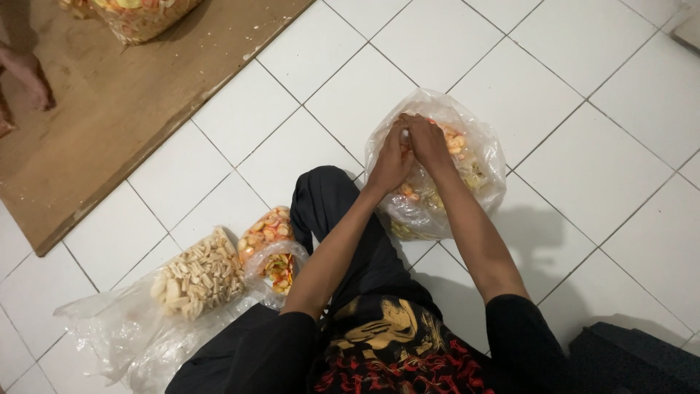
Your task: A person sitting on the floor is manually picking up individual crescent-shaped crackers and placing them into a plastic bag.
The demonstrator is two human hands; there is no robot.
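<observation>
Work in hand: the person sits on the white tiled floor (569,109) with both arms stretched forward to a large clear plastic bag (477,175) of mixed snack chips.
Left hand (391,162): pressed against the right at the bag's mouth, fingers curled on gathered plastic.
Right hand (426,142): closed on the same gathered plastic, touching the left; the two hands are together, not apart.
Position of the large clear plastic bag: on the floor just ahead of the person's knee (324,197), upright, bulging at the sides.
Contents: orange, pink and pale yellow chips, filling it to about the level of the hands.
Progress, as judged: the bag appears filled and its neck bunched; whether a knot or tie is formed cannot be told, since the hands cover the spot. Closing seems under way, not finished.
Small bag (268,244): lies beside the left forearm, holding the same coloured chips; its mouth looks loose, so it appears unsealed.
Bag of pale sticks (198,276): lies just left of the small bag, touching it, holding cream-coloured stick snacks; slack plastic trails off toward the lower left, open as far as can be seen.
Far bag (138,14): partly out of view at the top, on a brown board (109,109), filled with coloured chips.
Other person: a bare foot (29,73) rests on the board's left edge, well apart from the work.
</observation>
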